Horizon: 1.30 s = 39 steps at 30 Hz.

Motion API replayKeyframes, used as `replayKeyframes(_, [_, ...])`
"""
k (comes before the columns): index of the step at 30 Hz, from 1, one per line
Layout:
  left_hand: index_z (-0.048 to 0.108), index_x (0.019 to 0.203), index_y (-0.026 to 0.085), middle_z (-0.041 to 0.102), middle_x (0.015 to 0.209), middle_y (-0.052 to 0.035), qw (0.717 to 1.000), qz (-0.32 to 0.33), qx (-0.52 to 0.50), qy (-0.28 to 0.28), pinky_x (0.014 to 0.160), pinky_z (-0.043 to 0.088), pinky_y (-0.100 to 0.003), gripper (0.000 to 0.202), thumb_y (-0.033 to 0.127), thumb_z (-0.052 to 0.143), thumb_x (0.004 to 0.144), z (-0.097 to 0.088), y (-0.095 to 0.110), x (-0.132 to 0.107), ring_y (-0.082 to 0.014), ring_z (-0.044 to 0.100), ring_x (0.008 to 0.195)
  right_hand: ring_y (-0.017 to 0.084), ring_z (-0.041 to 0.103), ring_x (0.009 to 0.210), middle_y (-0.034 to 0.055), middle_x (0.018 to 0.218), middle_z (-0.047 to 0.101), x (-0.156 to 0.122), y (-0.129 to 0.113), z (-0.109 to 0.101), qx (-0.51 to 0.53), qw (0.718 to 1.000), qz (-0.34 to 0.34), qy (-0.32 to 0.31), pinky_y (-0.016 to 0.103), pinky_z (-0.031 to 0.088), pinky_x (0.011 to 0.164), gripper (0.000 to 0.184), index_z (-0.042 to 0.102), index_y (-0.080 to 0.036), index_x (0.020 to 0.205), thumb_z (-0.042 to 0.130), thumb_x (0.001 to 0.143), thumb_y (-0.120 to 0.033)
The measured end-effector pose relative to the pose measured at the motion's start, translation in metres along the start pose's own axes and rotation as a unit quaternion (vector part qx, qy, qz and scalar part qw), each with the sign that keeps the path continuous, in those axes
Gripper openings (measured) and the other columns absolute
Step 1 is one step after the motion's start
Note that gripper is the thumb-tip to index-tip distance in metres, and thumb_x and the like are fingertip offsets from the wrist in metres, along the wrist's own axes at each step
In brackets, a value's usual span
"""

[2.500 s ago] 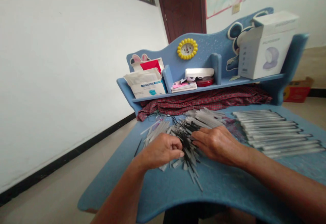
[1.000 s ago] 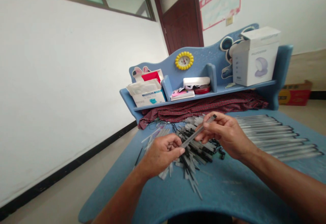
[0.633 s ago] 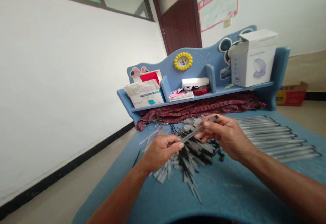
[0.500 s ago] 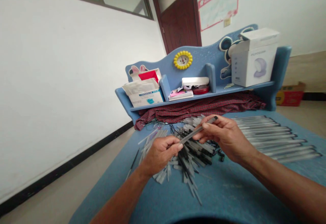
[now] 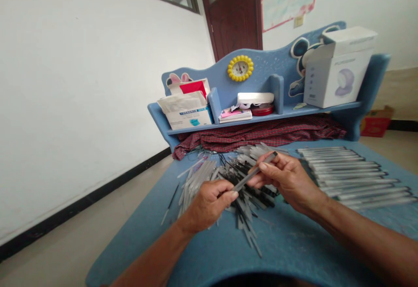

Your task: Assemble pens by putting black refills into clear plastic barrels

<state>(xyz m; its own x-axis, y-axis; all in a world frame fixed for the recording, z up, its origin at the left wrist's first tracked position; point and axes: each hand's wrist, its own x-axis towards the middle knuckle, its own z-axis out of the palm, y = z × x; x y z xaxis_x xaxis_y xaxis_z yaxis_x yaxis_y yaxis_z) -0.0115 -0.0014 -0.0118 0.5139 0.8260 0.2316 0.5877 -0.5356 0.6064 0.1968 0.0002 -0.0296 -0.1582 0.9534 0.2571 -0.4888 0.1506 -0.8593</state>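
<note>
Pen aslant above the pile, we pinch its near end with our left hand and dark far end with our right hand, seemingly to steady it, its near tip hidden.

Blue shelf, yellow-rimmed clock on its back, white carton at its left end, red case mid-shelf, tall box at right, checked cloth underneath, door and poster behind.
</note>
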Motion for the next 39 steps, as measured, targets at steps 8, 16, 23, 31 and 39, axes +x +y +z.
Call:
replayKeyframes(8, [0.059, 0.064, 0.015, 0.047, 0.055, 0.0036, 0.999, -0.030, -0.025, 0.019, 0.051, 0.035, -0.020, 0.026, 0.035, 0.052, 0.080, -0.003, 0.006, 0.010, -0.0103, 0.044, 0.053, 0.017, 0.068, 0.053, -0.0004, 0.060, 0.067, 0.013, -0.010, -0.002, -0.012, 1.000, -0.010, -0.016, 0.026, 0.053, 0.051, 0.032, 0.051, -0.018, 0.083, 0.071, 0.073, -0.041])
replayKeyframes(16, [0.061, 0.059, 0.017, 0.050, 0.052, 0.0031, 0.996, -0.054, -0.003, 0.067, 0.049, 0.036, -0.020, 0.028, 0.041, 0.057, 0.074, -0.006, -0.001, 0.012, -0.0118, 0.046, 0.051, 0.022, 0.061, 0.091, 0.0090, 0.098, 0.064, 0.013, -0.028, -0.013, -0.565, 0.782, -0.238, 0.114, 0.035, 0.048, 0.075, 0.031, 0.052, -0.020, 0.112, 0.060, 0.082, -0.026])
replayKeyframes(23, [0.058, 0.055, 0.018, 0.044, 0.049, 0.0040, 0.999, -0.026, -0.001, 0.025, 0.045, 0.032, -0.019, 0.030, 0.040, 0.058, 0.076, 0.002, -0.017, 0.011, -0.0105, 0.042, 0.048, 0.020, 0.055, 0.077, 0.0045, 0.076, 0.063, -0.004, -0.033, 0.011, -0.799, 0.503, -0.294, -0.149, 0.042, 0.037, 0.086, 0.014, 0.060, -0.018, 0.082, 0.048, 0.089, -0.016])
replayKeyframes(31, [0.068, 0.066, 0.020, 0.057, 0.055, 0.0024, 0.999, 0.011, -0.019, -0.029, 0.047, 0.038, -0.018, 0.026, 0.040, 0.058, 0.079, -0.006, -0.011, 0.007, -0.0116, 0.051, 0.050, 0.015, 0.056, 0.068, 0.0027, 0.074, 0.064, -0.035, -0.065, -0.031, -0.815, 0.520, -0.168, -0.194, 0.029, 0.038, 0.068, 0.019, 0.060, -0.017, 0.076, 0.048, 0.090, -0.012])
replayKeyframes(39, [0.068, 0.068, 0.019, 0.059, 0.057, 0.0020, 0.999, 0.015, 0.026, -0.031, 0.051, 0.039, -0.018, 0.029, 0.041, 0.055, 0.082, -0.004, -0.006, 0.007, -0.0118, 0.054, 0.054, 0.016, 0.062, 0.071, 0.0040, 0.078, 0.066, -0.102, -0.096, -0.131, -0.847, 0.525, -0.025, -0.084, 0.026, 0.046, 0.066, 0.020, 0.067, -0.021, 0.079, 0.050, 0.088, -0.015])
